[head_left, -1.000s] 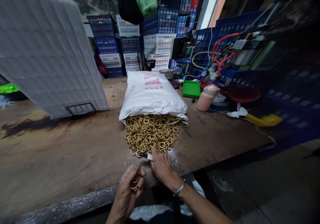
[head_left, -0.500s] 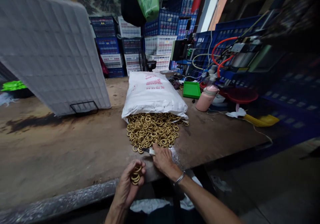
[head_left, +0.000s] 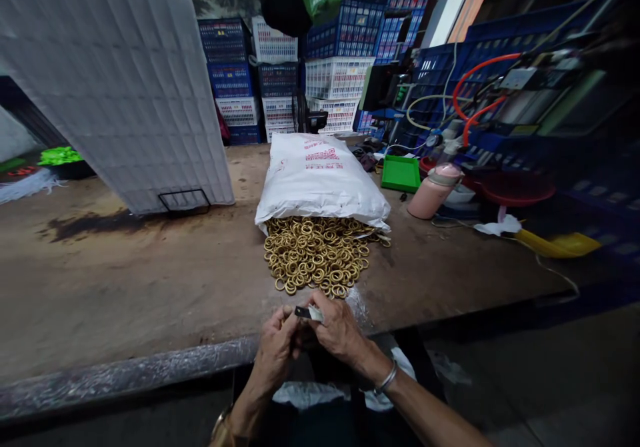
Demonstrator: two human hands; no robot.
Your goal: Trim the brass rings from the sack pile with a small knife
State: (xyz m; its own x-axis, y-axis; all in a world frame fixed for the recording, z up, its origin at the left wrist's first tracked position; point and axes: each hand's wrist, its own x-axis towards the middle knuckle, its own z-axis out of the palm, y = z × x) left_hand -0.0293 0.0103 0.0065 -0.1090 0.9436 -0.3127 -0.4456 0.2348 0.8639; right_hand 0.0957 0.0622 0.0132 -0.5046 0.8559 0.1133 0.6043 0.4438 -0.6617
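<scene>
My left hand (head_left: 274,350) is closed near the table's front edge. Its fingers hide most of what it holds, which showed as several gold rings half a second ago. Close against it, my right hand (head_left: 340,330) grips a small knife (head_left: 310,313) with a dark blade and a pale handle. The blade points left, at the thumb and fingertips of my left hand. Just beyond both hands lies a heap of gold rings (head_left: 315,257), spilling from the open mouth of a white sack (head_left: 320,184) with red print.
A tall grey padded panel (head_left: 130,94) stands on the table (head_left: 125,294) at left. To the right are a green tray (head_left: 401,172), a pink bottle (head_left: 436,192) and a yellow scoop (head_left: 560,242). Stacked crates (head_left: 340,77) line the back.
My right hand has drawn the knife back from the heap's edge to my left hand. My left hand has turned, its fingers now covering the rings. The view has shifted slightly left.
</scene>
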